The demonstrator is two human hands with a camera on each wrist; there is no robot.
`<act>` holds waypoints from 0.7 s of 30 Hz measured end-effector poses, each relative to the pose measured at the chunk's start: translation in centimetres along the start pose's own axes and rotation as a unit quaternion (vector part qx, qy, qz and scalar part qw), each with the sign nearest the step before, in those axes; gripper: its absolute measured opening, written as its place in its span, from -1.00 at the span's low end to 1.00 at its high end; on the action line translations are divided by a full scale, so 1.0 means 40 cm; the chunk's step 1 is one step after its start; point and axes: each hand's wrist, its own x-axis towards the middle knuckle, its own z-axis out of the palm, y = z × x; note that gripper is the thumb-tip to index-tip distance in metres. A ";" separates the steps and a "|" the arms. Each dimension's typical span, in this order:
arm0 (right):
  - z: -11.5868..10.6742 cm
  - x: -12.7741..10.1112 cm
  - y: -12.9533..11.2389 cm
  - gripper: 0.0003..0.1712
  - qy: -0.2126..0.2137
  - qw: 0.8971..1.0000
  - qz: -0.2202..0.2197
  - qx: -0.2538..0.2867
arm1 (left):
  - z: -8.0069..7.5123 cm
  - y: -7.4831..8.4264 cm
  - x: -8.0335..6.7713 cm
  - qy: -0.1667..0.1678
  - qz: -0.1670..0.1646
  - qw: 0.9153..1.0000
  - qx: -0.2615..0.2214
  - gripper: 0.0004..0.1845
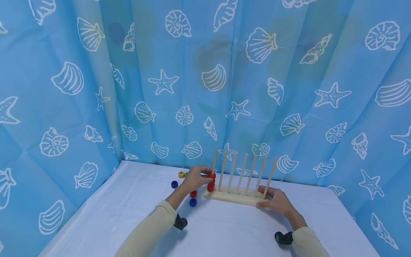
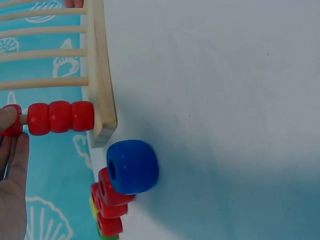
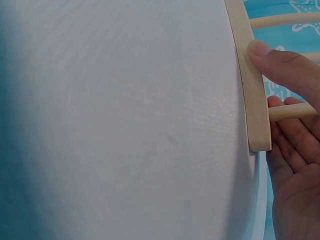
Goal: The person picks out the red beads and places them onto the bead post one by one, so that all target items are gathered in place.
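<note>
A wooden rack with several upright pegs stands on the white table. Its leftmost peg carries three stacked red beads. My left hand pinches a fourth red bead on that peg, just above the stack. In the left wrist view the fingertips cover part of this bead. My right hand grips the rack's right end. There the thumb lies on the front of the base and the fingers sit behind it, around the last peg.
Loose beads lie left of the rack: yellow, green, dark blue, red and blue. The blue bead sits close to the rack's left corner. A shell-print blue curtain closes off the back and sides.
</note>
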 end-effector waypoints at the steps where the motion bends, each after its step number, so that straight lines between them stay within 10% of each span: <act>1: 0.000 -0.001 0.000 -0.17 0.000 1.000 -0.001 0.000 | 0.002 -0.002 0.000 0.000 -0.001 1.000 0.000 -0.66; 21: -0.003 -0.003 -0.001 -0.17 -0.004 1.000 -0.001 0.009 | 0.014 -0.025 -0.003 -0.005 0.007 1.000 0.024 -0.49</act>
